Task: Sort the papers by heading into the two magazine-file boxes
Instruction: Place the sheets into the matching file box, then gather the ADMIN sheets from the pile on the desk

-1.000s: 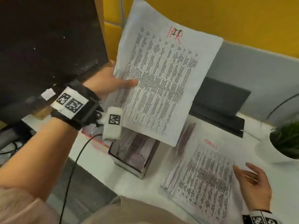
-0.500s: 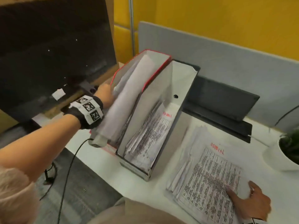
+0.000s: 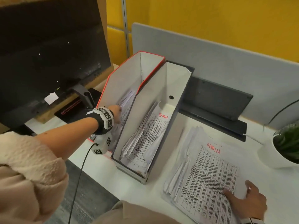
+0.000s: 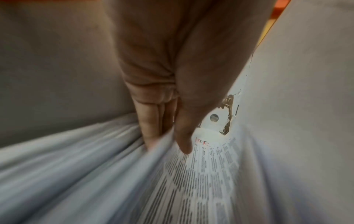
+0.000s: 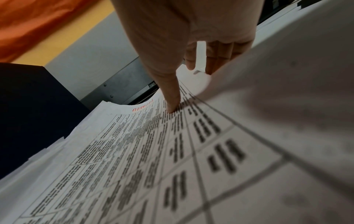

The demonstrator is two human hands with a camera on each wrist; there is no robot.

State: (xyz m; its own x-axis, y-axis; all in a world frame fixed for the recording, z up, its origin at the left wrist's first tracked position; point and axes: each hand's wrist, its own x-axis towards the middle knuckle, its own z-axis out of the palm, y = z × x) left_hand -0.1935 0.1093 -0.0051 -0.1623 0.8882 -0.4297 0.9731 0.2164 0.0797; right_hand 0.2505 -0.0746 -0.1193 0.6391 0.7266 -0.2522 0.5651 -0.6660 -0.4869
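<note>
Two magazine-file boxes stand side by side on the white desk. The red-edged box point(image 3: 123, 75) on the left holds sheets headed HR point(image 4: 203, 153). My left hand point(image 3: 116, 110) reaches deep into it, its thumb point(image 4: 182, 145) on the front of the HR sheet and its fingers point(image 4: 151, 136) behind. The dark box point(image 3: 163, 88) holds sheets headed ADMIN point(image 3: 148, 135). A loose stack point(image 3: 202, 172) with an ADMIN sheet on top lies to the right. My right hand point(image 3: 239, 191) pinches that top sheet's lifted right edge, thumb point(image 5: 172, 106) pressing on the print.
A dark monitor point(image 3: 48, 54) stands at the left, close to the red-edged box. Behind the boxes are a grey divider point(image 3: 210, 59) and a dark flat device point(image 3: 215, 102). A white plant pot point(image 3: 283, 156) sits at the right. A black cable hangs off the desk's front edge.
My left hand lowered the HR sheet from the air down into the red-edged box and now sits deep inside. My right hand slid down the stack and lifted the top sheet's edge.
</note>
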